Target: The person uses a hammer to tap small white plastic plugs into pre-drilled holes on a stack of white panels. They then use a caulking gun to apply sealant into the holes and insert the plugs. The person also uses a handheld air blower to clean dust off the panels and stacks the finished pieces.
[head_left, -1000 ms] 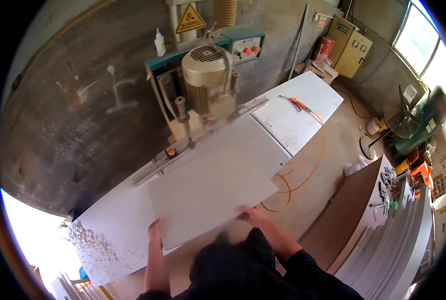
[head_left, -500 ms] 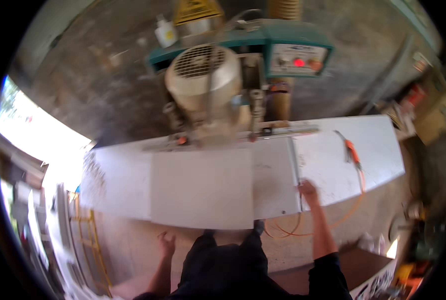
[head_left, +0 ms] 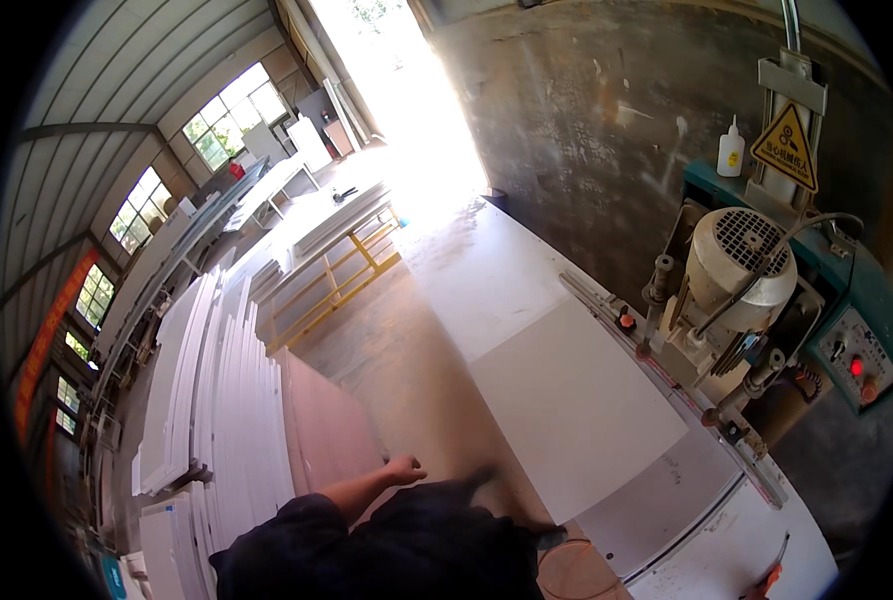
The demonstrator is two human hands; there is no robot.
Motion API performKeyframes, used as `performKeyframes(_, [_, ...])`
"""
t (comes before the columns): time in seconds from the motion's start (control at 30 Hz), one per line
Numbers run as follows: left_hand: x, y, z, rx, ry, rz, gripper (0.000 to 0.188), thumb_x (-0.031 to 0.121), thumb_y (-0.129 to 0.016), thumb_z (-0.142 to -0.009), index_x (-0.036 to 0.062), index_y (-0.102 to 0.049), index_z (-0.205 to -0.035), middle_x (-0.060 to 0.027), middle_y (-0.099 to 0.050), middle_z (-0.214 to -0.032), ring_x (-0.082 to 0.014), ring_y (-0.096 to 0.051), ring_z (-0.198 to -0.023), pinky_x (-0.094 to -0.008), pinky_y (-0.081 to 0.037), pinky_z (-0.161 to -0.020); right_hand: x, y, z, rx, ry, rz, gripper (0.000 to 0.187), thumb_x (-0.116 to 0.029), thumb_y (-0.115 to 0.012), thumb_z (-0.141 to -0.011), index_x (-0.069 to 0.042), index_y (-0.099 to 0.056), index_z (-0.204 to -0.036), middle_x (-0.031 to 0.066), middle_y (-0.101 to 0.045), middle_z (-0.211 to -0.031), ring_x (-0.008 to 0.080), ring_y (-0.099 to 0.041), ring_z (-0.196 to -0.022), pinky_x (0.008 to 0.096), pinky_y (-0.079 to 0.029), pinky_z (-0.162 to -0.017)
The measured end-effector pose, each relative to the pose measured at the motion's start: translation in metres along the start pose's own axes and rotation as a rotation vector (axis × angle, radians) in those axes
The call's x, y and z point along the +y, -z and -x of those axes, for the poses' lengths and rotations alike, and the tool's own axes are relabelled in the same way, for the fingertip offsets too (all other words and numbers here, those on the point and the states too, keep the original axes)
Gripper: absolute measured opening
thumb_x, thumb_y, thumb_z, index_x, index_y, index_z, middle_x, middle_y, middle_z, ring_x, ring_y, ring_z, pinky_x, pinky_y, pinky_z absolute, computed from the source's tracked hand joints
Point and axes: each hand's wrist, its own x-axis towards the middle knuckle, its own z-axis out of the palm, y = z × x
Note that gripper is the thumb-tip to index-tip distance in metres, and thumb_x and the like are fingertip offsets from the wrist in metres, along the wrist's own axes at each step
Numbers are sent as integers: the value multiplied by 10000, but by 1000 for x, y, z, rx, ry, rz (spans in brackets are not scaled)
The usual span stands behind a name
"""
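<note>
My left hand (head_left: pixel 404 470) hangs over the floor on the near side of the machine, between it and the stacked panels. Nothing is in it, and its fingers are loosely bent and apart. My right hand is out of view. A light grey-white board (head_left: pixel 578 410) lies flat on the long white machine table (head_left: pixel 466 265), out of my hand's reach. Above the table's far edge stands a machine with a pale motor (head_left: pixel 741 262) and a green control box (head_left: pixel 856 355) with a lit red lamp.
White panels (head_left: pixel 236 415) stand stacked at left beside a pinkish board (head_left: pixel 326 410). A yellow-framed rack (head_left: pixel 341 290) carries more panels. A white nozzle bottle (head_left: pixel 730 150) sits on the machine by a yellow warning sign (head_left: pixel 788 145). An orange-handled air gun (head_left: pixel 766 582) lies at lower right.
My view has swung left toward the stacks and the bright doorway. My right hand, earlier at the seam in the table, has left the picture. The board still lies on the table.
</note>
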Motion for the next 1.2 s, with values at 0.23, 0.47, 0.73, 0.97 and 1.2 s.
performKeyframes(0.23, [28, -9, -20, -41, -17, 69, 669, 386, -717, -814, -47, -607, -1311, -295, -607, -1309, -396, -596, -1221, -424, -459, -1063, -72, 6, 166, -401, -49, -498, 517, -345, -581, -948, 31, -555, -1302, 258, -642, -1051, 303, -652, -882, 422, -541, -767])
performKeyframes(0.47, [74, 28, -88, 226, -340, -25, 1025, 305, -833, -731, 60, -264, -1547, -329, -370, -1485, -457, -416, -1366, -470, -402, -1120, -93, 32, 322, -1029, -441, -622, 467, -349, -530, -975, 39, -622, -1219, 249, -693, -891, 298, -691, -713, 396, -572, -645])
performKeyframes(0.73, [142, 127, -154, 312, -644, -324, 1337, 320, -961, -569, 209, -135, -1615, -375, -56, -1591, -537, -135, -1471, -568, -232, -1192, -123, 2, 425, -1181, 422, -72, 386, -193, -431, -954, 57, -684, -1107, 187, -695, -674, 228, -647, -460, 360, -534, -440])
performKeyframes(0.97, [167, 146, -226, 191, -801, -366, 1263, 293, -959, -548, 172, -246, -1583, -360, -270, -1522, -499, -323, -1374, -543, -324, -1133, -268, 11, 470, -1003, -7, -323, 630, -184, -441, -943, -9, -280, -1527, 177, -693, -762, 226, -651, -488, 346, -525, -445])
performKeyframes(1.2, [155, 133, -228, 311, -926, -294, 1161, 291, -966, -520, 106, -390, -1511, -330, -425, -1406, -480, -435, -1262, -539, -397, -1044, -208, -116, 502, -682, 72, -353, 665, -209, -447, -951, -37, -244, -1560, 184, -663, -794, 233, -606, -442, 362, -501, -437])
